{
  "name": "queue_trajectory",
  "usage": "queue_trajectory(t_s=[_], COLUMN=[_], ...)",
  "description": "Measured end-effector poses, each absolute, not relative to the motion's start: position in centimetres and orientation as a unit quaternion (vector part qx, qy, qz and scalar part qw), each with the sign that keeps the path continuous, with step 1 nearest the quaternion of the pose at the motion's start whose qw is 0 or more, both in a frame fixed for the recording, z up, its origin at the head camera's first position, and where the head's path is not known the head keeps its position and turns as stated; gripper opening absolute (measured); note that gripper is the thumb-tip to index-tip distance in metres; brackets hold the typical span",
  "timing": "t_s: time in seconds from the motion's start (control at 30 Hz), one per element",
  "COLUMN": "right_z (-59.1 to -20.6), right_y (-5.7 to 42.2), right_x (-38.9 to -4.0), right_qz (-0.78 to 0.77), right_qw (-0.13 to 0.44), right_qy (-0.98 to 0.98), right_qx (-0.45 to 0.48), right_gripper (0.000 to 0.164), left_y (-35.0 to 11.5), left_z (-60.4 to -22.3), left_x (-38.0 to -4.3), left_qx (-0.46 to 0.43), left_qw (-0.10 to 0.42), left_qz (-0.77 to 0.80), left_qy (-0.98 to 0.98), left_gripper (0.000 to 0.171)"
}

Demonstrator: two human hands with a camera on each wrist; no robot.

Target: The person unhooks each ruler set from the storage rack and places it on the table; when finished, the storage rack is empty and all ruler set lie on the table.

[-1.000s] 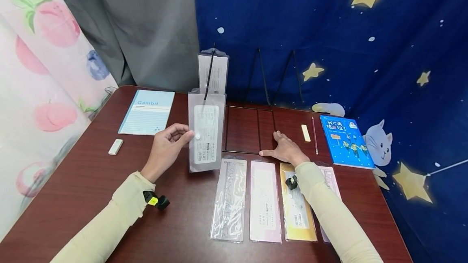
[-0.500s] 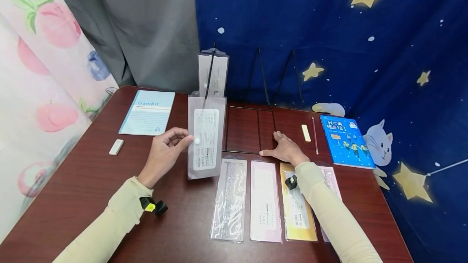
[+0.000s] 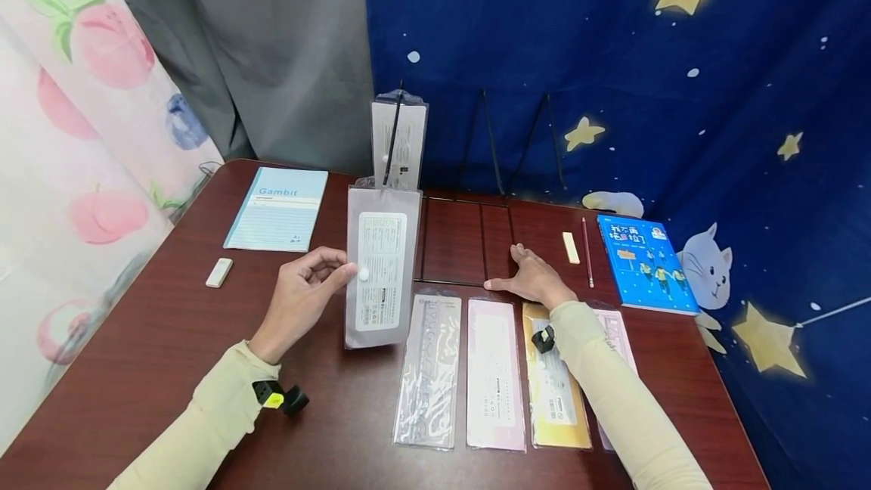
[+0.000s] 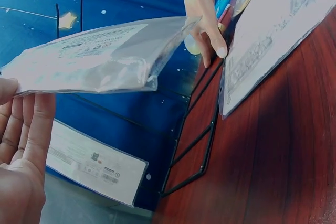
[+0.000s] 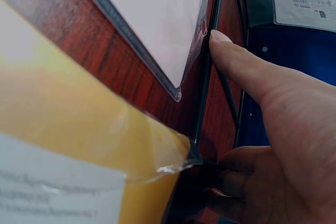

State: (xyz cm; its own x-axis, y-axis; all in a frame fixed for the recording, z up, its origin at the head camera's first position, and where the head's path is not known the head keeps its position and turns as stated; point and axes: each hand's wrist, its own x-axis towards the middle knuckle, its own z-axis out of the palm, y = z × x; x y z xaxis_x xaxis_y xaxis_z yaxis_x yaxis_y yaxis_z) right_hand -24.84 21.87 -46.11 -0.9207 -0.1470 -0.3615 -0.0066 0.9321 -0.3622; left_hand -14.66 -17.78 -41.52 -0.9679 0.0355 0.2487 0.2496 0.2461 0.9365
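In the head view my left hand pinches the left edge of a flat grey packet in a clear plastic sleeve. Its top lies at the front end of a rack prong; I cannot tell whether it still hangs there. The left wrist view shows my thumb on one face of this packet and fingers under the other. Another packet hangs farther back on the prong. My right hand rests on the right front corner of the black wire rack, its thumb touching the front wire.
Several sleeved packets lie before the rack: a clear one, a pink one, a yellow one and another pink one. Around them are a notebook, erasers, a pencil and a blue book.
My left hand and the grey packet have moved down and towards me, along the prong to its front end. My right hand has stayed on the rack.
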Motion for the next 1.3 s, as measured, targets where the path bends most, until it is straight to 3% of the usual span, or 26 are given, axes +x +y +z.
queue_trajectory(t_s=[0.23,0.57,0.93,1.3], right_z=[-46.1,-46.2,-46.2,-46.0], right_y=[21.8,21.8,21.7,21.7], right_x=[-24.8,-25.0,-25.0,-25.0], right_qz=[-0.179,-0.184,-0.173,-0.176], right_qw=[0.195,0.196,0.204,0.2], right_qy=[0.963,0.962,0.962,0.963], right_qx=[-0.042,-0.043,-0.041,-0.044], right_gripper=[0.116,0.115,0.115,0.115], left_y=[-17.8,-18.4,-19.4,-19.3], left_z=[-41.2,-41.5,-44.7,-47.2], left_x=[-13.7,-12.7,-11.5,-10.3], left_qx=[-0.101,-0.113,-0.034,0.024], left_qw=[0.088,0.038,-0.06,-0.141], left_qz=[-0.617,-0.605,-0.621,-0.648], left_qy=[-0.775,-0.787,-0.781,-0.748], left_gripper=[0.013,0.015,0.03,0.033])
